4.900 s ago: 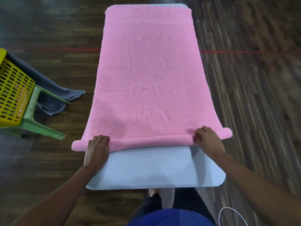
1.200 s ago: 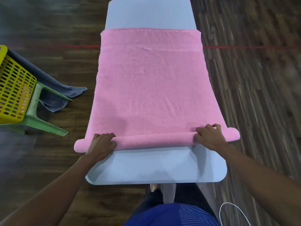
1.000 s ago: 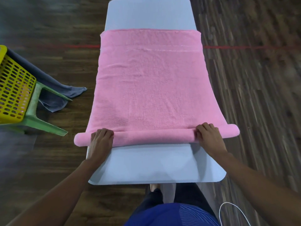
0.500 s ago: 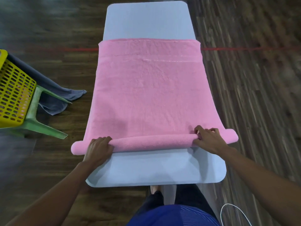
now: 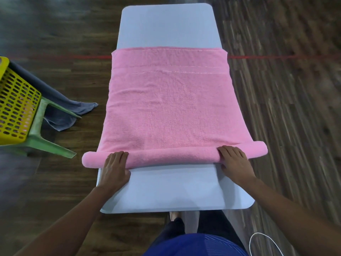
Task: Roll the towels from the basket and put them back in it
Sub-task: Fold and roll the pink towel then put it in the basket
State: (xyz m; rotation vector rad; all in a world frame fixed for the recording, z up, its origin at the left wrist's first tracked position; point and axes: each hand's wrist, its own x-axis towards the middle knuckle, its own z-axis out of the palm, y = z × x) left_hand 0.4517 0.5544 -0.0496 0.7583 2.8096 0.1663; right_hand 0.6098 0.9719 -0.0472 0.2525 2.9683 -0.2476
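Observation:
A pink towel (image 5: pixel 171 108) lies flat along a narrow pale grey table (image 5: pixel 166 24). Its near end is wound into a thick roll (image 5: pixel 173 157) that sticks out past both table sides. My left hand (image 5: pixel 115 169) rests on the left part of the roll with fingers laid flat over it. My right hand (image 5: pixel 233 161) presses the right part the same way, fingers straight. The yellow perforated basket (image 5: pixel 14 108) stands at the left edge on a green plastic stool (image 5: pixel 42 133).
A grey-blue towel (image 5: pixel 62 111) hangs from the basket side down onto the dark wooden floor (image 5: pixel 286 108). A red line crosses the floor behind the table. A white cable (image 5: pixel 262 242) curls at the bottom right beside my legs.
The roll has grown thicker and the towel's far edge has slid toward me, baring more table at the far end. Both hands went from curled around the roll to flat on it.

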